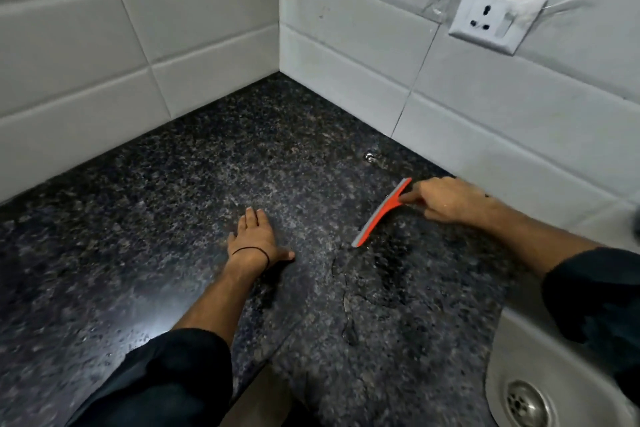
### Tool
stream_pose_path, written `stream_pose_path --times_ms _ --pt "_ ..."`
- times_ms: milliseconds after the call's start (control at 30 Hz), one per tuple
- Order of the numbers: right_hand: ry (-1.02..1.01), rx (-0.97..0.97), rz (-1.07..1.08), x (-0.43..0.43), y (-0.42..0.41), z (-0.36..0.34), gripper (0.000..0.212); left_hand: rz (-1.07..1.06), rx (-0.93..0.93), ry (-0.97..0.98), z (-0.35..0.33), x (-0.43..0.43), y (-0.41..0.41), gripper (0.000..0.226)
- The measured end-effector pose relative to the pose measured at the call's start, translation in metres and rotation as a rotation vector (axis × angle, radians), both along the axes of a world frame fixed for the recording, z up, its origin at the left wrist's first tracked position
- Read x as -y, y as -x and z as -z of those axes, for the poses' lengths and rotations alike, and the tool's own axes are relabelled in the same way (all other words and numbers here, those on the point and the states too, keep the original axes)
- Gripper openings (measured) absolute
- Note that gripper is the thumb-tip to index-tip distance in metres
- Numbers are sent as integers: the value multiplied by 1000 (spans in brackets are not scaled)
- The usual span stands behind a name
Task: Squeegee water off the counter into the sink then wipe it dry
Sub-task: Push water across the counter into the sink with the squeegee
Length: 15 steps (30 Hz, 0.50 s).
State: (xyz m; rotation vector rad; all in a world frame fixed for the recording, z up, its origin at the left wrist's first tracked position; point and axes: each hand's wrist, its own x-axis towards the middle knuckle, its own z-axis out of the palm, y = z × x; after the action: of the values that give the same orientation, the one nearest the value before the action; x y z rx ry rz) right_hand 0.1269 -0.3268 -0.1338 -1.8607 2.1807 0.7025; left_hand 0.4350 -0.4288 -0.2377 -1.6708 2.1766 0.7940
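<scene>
Squeegee step in hand, wipe-dry not started, no cloth in view.

Bench [173, 218]: dark speckled granite, fills the lower two thirds of the frame, runs into a tiled corner at upper centre. Still wet: droplets and glare at lower left, a ragged water edge running from frame centre down toward lower centre, a puddle patch right of centre.

Sink [540, 367]: white basin at lower right, steel drain visible. That is where the water goes.

Left hand [256, 236]: flat on the bench at frame centre, palm down, fingers spread, holding nothing. Looks like a brace only.

Right hand [446, 199]: right of centre, near the back wall, fingers closed around the handle of the squeegee [381, 213]. Handle itself is hidden in the grip.

Squeegee: orange with a grey rubber edge, blade set diagonally, upper end toward the wall, lower end toward centre. Blade seems down on the bench at the puddle's upper edge; can't confirm full contact along its length.

Small shiny bit [370, 157] near the wall above the blade, can't tell what it is.

Next move, my read: pull the blade toward lower right, edge pressed flat, driving the puddle over the rim into the sink. Then reset further left for the centre and lower-left water. Left hand needs to clear the path before those strokes.
</scene>
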Motion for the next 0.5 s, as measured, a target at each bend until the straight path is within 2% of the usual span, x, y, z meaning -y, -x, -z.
stream_pose_path --times_ms 67,233,333,500 --pt "5 4 17 -5 13 -3 61 36 -35 15 -2 0 10 124" --pt "170 179 78 19 15 -30 39 69 -24 76 -4 4 37 123" --pt "280 275 88 72 12 -26 42 78 26 76 0 15 50 128" --pt "294 344 -3 188 7 18 46 84 99 -13 11 33 58 135"
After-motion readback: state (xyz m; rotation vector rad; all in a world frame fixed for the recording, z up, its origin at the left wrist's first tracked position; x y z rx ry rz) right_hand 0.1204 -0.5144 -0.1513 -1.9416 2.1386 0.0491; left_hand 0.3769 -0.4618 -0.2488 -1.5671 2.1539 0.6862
